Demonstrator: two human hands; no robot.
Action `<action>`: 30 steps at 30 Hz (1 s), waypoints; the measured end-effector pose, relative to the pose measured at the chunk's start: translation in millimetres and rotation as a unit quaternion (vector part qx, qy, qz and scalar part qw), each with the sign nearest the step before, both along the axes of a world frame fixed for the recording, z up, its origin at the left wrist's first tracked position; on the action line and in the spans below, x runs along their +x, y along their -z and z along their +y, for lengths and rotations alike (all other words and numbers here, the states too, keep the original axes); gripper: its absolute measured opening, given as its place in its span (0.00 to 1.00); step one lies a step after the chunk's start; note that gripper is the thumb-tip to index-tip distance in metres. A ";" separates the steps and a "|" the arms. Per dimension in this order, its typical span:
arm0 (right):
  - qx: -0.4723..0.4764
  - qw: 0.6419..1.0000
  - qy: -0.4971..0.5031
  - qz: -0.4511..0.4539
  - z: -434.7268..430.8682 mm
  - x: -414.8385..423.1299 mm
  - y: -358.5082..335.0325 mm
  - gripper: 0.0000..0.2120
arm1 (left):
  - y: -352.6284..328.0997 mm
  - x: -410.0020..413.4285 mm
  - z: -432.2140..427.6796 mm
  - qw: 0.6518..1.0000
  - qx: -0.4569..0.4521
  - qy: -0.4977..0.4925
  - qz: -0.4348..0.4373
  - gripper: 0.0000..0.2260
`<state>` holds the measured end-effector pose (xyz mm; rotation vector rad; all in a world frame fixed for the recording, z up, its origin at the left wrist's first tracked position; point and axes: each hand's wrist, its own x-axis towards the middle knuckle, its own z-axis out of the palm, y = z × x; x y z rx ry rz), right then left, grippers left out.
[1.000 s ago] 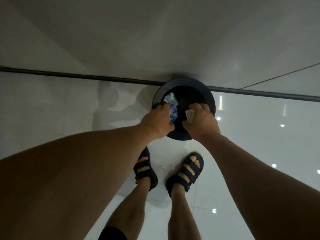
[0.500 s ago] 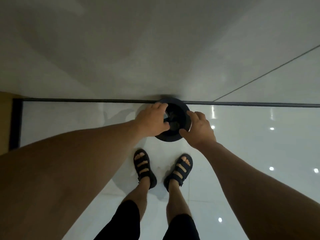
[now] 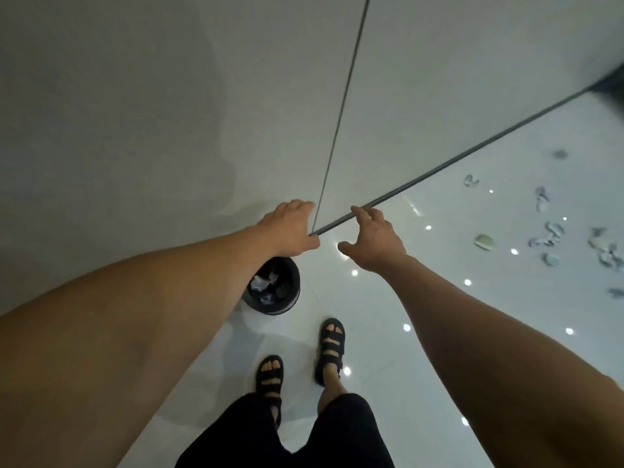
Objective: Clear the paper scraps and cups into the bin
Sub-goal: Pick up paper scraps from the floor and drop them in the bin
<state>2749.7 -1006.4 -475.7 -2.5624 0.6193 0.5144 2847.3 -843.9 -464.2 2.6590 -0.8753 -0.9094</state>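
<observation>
Black and round, the bin (image 3: pixel 274 309) stands on the glossy white floor (image 3: pixel 388 319), close to the foot of the grey wall (image 3: pixel 169 96). The left forearm covers part of its rim. Inside it lie crumpled paper scraps (image 3: pixel 260 284), pale with some blue, and some darker things that I cannot make out.

The left hand (image 3: pixel 292 229) hovers above and just beyond the bin, with the back of the hand turned up and the fingers loosely bent. It holds nothing. The right hand (image 3: pixel 374 239) is beside it, a little apart, with thumb and fingers spread and relaxed, also holding nothing.

Well apart from the bin, far to the right, more paper scraps (image 3: pixel 547 236) lie scattered on the floor. Among them is a pale green piece (image 3: pixel 483 241), too blurred to tell whether it is a cup.

Below the hands are two feet in black strap sandals (image 3: pixel 331 349), and black shorts (image 3: pixel 287 440). A dark strip (image 3: pixel 472 152) runs along the foot of the wall, and small light spots shine on the floor.
</observation>
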 end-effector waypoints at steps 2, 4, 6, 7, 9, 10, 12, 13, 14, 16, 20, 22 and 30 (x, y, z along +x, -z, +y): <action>-0.015 0.999 0.044 -0.014 -5.5 -29.1 -25.7 0.39 | -30.7 -11.8 -23.5 0.998 -0.017 0.057 -0.021 0.36; -0.024 0.996 0.084 -0.026 -11.3 -59.3 -48.0 0.39 | -57.3 -25.3 -45.9 0.994 -0.030 0.099 -0.042 0.36; -0.035 0.991 0.123 -0.035 -18.6 -93.7 -67.0 0.39 | -79.0 -43.9 -68.4 0.988 -0.034 0.139 -0.062 0.35; -0.041 0.988 0.145 -0.039 -23.6 -112.5 -76.0 0.39 | -88.1 -56.0 -79.9 0.984 -0.033 0.162 -0.069 0.35; -0.053 0.979 0.192 -0.042 -35.4 -153.9 -93.1 0.39 | -102.8 -86.5 -103.8 0.973 -0.030 0.214 -0.081 0.35; -0.061 0.974 0.215 -0.044 -42.5 -176.0 -101.2 0.39 | -109.3 -104.4 -116.4 0.967 -0.030 0.239 -0.087 0.35; -0.075 0.961 0.261 -0.047 -57.2 -223.4 -115.5 0.39 | -121.7 -146.5 -143.2 0.952 -0.036 0.288 -0.095 0.35; -0.080 0.955 0.283 -0.047 -63.8 -248.5 -121.6 0.39 | -127.3 -169.9 -156.6 0.944 -0.043 0.312 -0.097 0.35; -0.083 0.949 0.302 -0.047 -70.4 -274.1 -126.7 0.39 | -132.4 -194.1 -170.1 0.936 -0.050 0.334 -0.099 0.34; -0.089 0.936 0.338 -0.044 -82.4 -327.9 -134.8 0.39 | -141.7 -244.9 -197.2 0.919 -0.064 0.374 -0.105 0.34; -0.096 0.909 0.403 -0.039 -101.1 -448.1 -143.6 0.38 | -152.6 -356.6 -244.6 0.890 -0.086 0.432 -0.119 0.33; -0.101 0.895 0.433 -0.033 -107.9 -511.6 -147.3 0.38 | -153.0 -415.1 -261.2 0.875 -0.087 0.461 -0.117 0.33; -0.125 0.831 0.541 0.015 -110.5 -726.8 -161.2 0.38 | -149.0 -612.2 -313.1 0.805 -0.084 0.575 -0.117 0.34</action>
